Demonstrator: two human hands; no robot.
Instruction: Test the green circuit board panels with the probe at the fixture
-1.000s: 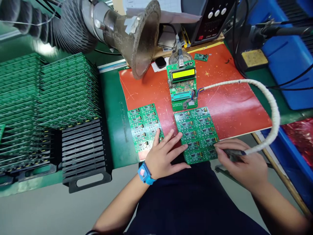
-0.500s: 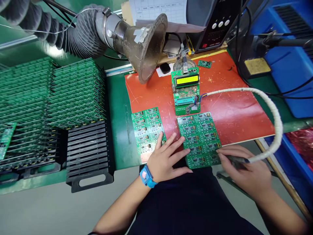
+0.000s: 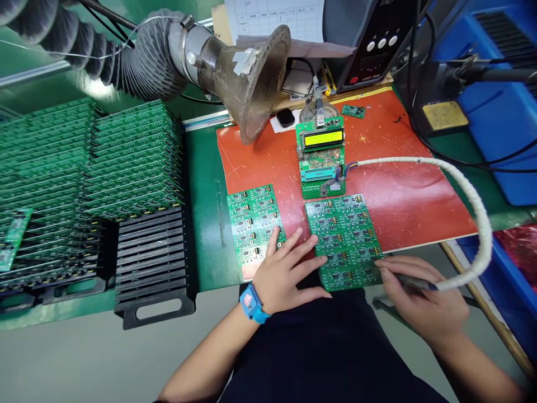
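Note:
My left hand (image 3: 285, 268) lies with fingers spread, its fingertips on the left edge of a green circuit board panel (image 3: 348, 238) and near a second panel (image 3: 251, 221) to its left. A blue strap (image 3: 253, 303) circles that wrist. In my right hand (image 3: 428, 296) is a dark pen-shaped probe (image 3: 413, 282), gripped at the right panel's lower right edge; my fingers hide its tip. From the probe, a white wrapped cable (image 3: 482, 224) curves up to a programmer board (image 3: 321, 157) with a lit yellow display.
At left, black racks (image 3: 151, 252) hold many upright green panels (image 3: 130, 151). A fume extractor hood (image 3: 264, 84) hangs over the orange mat (image 3: 419, 207). A soldering station (image 3: 373, 50) stands behind; blue bins (image 3: 495, 101) are at right.
My right hand and the probe have shifted slightly to the right. My left hand stays in place, and the whole view has moved a little.

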